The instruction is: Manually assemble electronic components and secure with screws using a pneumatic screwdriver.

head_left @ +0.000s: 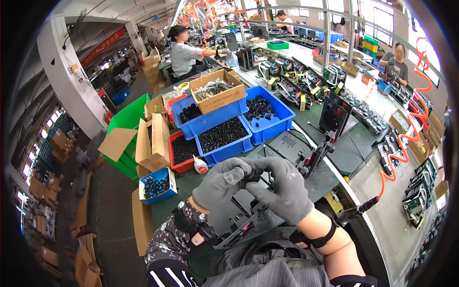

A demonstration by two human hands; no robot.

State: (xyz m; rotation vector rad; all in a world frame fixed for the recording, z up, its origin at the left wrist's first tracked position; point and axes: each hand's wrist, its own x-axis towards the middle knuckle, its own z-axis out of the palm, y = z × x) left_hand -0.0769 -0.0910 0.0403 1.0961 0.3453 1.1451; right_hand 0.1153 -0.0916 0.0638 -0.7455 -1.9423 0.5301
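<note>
Over the bench my left hand (221,184) and my right hand (286,191), both in grey gloves, meet with fingers curled together. A small black part (250,178) sits between the fingertips, mostly hidden by the gloves, so its kind cannot be made out. Under the hands lies a black plastic housing panel (229,216) with raised fittings along its edge. Just beyond them rests another black panel (289,143) with vent slots. Left of the left hand stands a small white bottle (200,165) with a red label.
Blue bins (224,154) of small black parts fill the far left, with an open carton of screws (217,93) on top. Beside them are a red bin (184,168) and a small blue box (158,195). A coiled orange hose (389,165) hangs right. Co-workers sit farther off.
</note>
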